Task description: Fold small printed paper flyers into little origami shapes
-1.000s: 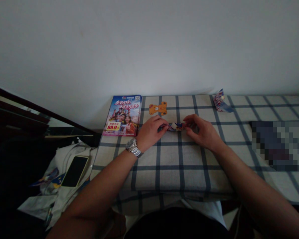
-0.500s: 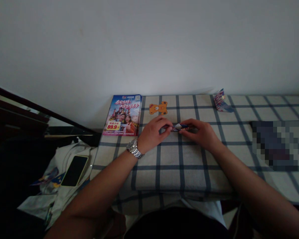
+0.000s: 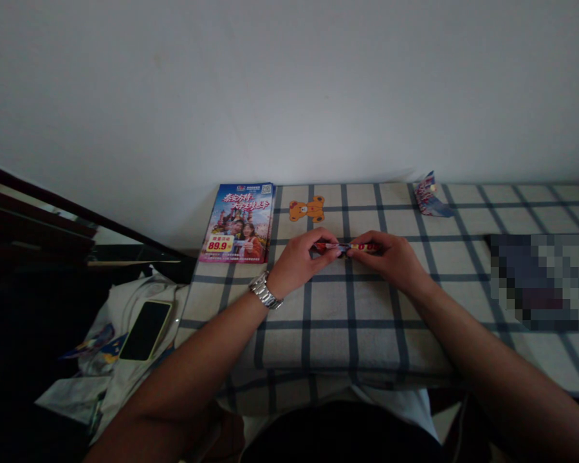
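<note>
A narrow folded strip of printed paper (image 3: 348, 246) lies low over the checked tablecloth (image 3: 347, 308). My left hand (image 3: 303, 257), with a metal watch on its wrist, pinches the strip's left end. My right hand (image 3: 390, 257) pinches its right end. The two sets of fingertips almost meet at the strip's middle. Both hands are closed on the paper.
A stack of colourful flyers (image 3: 238, 223) lies at the table's far left corner, with an orange bear cut-out (image 3: 307, 209) beside it. A folded paper piece (image 3: 428, 196) stands at the back by the wall. A phone (image 3: 146, 330) rests on cloth left of the table. A blurred-out patch (image 3: 538, 280) sits at the right.
The paper has been folded narrower into a thin strip. Both hands have drawn closer together over it, and my left wrist has turned slightly.
</note>
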Motion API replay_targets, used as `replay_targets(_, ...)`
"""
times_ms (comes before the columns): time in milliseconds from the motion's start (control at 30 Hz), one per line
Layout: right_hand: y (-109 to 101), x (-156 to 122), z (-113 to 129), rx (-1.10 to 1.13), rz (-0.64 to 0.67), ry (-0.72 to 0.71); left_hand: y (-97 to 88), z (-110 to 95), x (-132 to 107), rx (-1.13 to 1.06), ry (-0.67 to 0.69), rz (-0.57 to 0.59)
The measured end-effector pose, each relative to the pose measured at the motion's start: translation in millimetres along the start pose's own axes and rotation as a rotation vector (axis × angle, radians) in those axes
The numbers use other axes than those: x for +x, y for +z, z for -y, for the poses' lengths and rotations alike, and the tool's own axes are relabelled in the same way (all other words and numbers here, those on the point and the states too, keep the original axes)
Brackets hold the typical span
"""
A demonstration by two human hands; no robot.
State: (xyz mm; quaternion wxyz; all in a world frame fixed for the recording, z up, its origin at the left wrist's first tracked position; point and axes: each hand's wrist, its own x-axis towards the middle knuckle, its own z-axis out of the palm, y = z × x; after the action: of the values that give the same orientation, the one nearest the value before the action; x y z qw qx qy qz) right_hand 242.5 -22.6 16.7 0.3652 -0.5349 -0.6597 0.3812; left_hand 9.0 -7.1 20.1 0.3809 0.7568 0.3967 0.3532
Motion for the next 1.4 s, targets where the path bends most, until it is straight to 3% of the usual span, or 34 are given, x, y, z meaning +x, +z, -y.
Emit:
replay_targets(700,1.6,-0.7,-0.9,-0.014,-0.003,0.015,1.9,-0.7,0.5,-0.015,-0.024,-0.003)
replay_targets(1067,-3.8,-1.4,-3.5,-0.060,0.181,-0.047,-3.7,-1.5,-1.6,0.052,-0.001,0.093)
replay_targets(1400,-0.9,-1.2,-2.9,-0.034,0.129,-0.047,-2.2,-1.1,-0.5,0.005,-0.008,0.065)
